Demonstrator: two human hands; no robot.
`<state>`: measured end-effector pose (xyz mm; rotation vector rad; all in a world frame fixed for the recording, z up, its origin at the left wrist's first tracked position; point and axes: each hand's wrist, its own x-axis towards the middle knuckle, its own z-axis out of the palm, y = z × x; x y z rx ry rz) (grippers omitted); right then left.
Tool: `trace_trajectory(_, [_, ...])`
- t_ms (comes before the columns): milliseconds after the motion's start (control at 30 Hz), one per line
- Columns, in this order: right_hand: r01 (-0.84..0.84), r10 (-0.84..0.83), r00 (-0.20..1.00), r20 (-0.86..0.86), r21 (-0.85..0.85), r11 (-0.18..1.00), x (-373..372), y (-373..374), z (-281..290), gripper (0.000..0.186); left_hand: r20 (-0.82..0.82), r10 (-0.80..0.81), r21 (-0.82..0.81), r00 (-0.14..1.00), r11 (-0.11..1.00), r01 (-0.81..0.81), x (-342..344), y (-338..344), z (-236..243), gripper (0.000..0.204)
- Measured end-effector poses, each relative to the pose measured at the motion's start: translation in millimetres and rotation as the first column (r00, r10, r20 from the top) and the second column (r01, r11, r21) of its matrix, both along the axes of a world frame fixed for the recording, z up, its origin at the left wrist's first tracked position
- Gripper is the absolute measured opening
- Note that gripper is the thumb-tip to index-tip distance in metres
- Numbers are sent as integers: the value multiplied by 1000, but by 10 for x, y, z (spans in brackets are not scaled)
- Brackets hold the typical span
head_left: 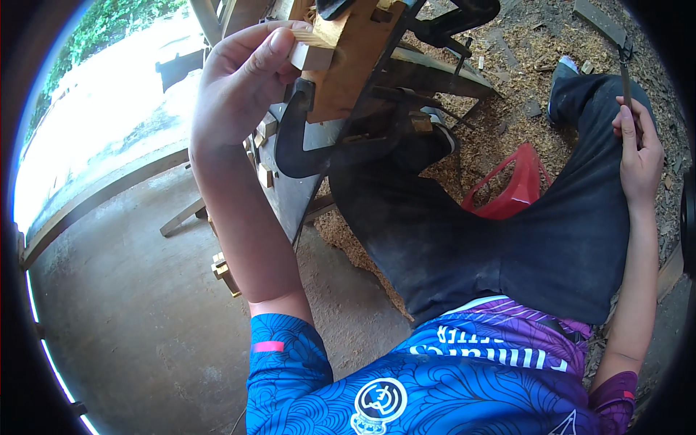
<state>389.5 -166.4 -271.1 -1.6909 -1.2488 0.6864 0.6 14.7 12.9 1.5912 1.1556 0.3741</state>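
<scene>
My left hand (250,80) is raised at the upper left, with thumb and fingers pinching a small pale wooden block (313,56). The block sits against the side of a thick wooden beam (348,69); whether it is fixed there I cannot tell. Just below it, a dark C-clamp (290,141) grips the beam's lower end. Out to the far right, beside my knee, my right hand (639,156) is closed round a thin, dark, stick-like tool (626,76) that points upward. The exact kind of its tip is too small to make out.
Several small wood blocks (267,127) lie on the dark bench top beside the clamp. Another black clamp (453,25) hangs at the top. Wood shavings (507,87) cover the ground, and a red plastic piece (518,185) lies between my legs.
</scene>
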Motion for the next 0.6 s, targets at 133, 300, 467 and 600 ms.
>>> trace_trajectory(133, [2,-2,1000,-11,-7,1000,10,-3,-6,31,61,7,-49,998,999,-4,-30,39,-44,41])
trace_trajectory(300, [8,-8,1000,-5,2,1000,-2,3,-23,31,83,-33,-50,996,998,38,-86,80,-55,39])
trace_trajectory(467, [19,-19,1000,-20,-5,1000,-18,6,-16,31,76,-13,-45,997,999,17,-65,54,-47,38])
trace_trajectory(600, [37,-37,999,-31,-10,999,-68,16,-2,29,-21,47,98,999,994,-45,49,-112,-14,37])
